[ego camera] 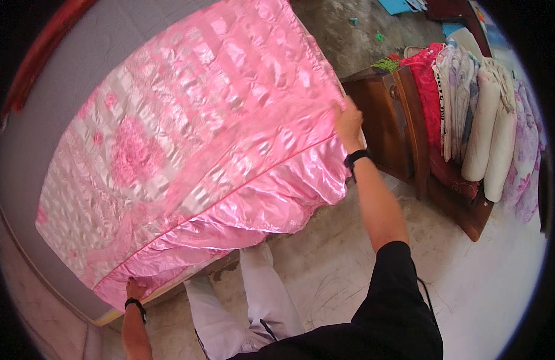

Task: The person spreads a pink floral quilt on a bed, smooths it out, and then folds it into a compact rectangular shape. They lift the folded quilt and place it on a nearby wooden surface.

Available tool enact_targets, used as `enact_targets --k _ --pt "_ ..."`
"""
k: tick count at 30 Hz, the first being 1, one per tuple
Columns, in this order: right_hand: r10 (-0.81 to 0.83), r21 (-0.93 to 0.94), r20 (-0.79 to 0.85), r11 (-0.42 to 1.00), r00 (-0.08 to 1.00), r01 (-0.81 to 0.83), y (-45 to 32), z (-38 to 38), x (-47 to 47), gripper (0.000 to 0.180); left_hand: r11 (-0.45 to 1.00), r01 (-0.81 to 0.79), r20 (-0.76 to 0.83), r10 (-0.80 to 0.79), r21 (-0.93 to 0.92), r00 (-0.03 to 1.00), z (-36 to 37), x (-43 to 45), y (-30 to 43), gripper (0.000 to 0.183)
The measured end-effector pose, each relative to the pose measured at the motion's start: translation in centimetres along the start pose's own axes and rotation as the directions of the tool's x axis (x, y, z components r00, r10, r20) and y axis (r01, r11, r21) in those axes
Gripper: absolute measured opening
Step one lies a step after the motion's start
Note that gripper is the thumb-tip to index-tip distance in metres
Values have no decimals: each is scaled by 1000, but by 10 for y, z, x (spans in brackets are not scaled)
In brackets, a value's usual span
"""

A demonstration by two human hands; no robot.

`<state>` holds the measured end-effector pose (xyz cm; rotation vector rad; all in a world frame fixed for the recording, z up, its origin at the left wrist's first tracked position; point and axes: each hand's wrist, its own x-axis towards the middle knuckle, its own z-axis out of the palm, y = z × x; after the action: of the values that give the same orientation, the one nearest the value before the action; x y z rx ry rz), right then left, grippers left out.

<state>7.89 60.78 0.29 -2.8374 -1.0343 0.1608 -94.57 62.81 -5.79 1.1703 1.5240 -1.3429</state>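
A pink satin quilted bedspread [241, 108] with a ruffled edge and rose pattern lies over a bed with a grey mattress [16, 148]. My left hand [135, 288] is at the ruffle near the bed's lower left corner, its fingers partly hidden in the fabric. My right hand [348, 121] is on the bedspread's right edge, at the seam above the ruffle. Its fingertips are turned away from view, so its hold on the cloth is not plain. The ruffle between my hands hangs in loose folds over the bed's near side.
A wooden chair [421, 135] to the right bears a stack of folded fabrics [453, 99] and rolled cream cloths [489, 135]. Floral fabric [525, 148] hangs beyond. A red bar [34, 63] edges the bed's upper left. Small green items [379, 37] lie on the floor.
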Motion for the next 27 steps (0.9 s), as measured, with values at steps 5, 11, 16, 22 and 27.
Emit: enact_targets --k 5,11,16,22,27 --pt "173 -155 -85 970 981 -185 4 -28 31 35 924 -281 15 287 261 958 -7 -59 -75 106" --pt "285 -81 184 958 941 -274 38 -17 25 62 830 -360 -229 484 425 844 83 5 -113 30" --pt "105 -56 264 994 959 -94 79 -23 -42 57 807 -347 -47 418 478 907 95 4 -96 25" --pt "163 -339 221 937 962 -80 138 -63 39 31 707 -418 72 464 570 883 58 -6 -44 45" --pt "-337 -43 12 940 941 337 -31 24 116 57 929 14 -147 44 371 988 -17 -15 -27 44"
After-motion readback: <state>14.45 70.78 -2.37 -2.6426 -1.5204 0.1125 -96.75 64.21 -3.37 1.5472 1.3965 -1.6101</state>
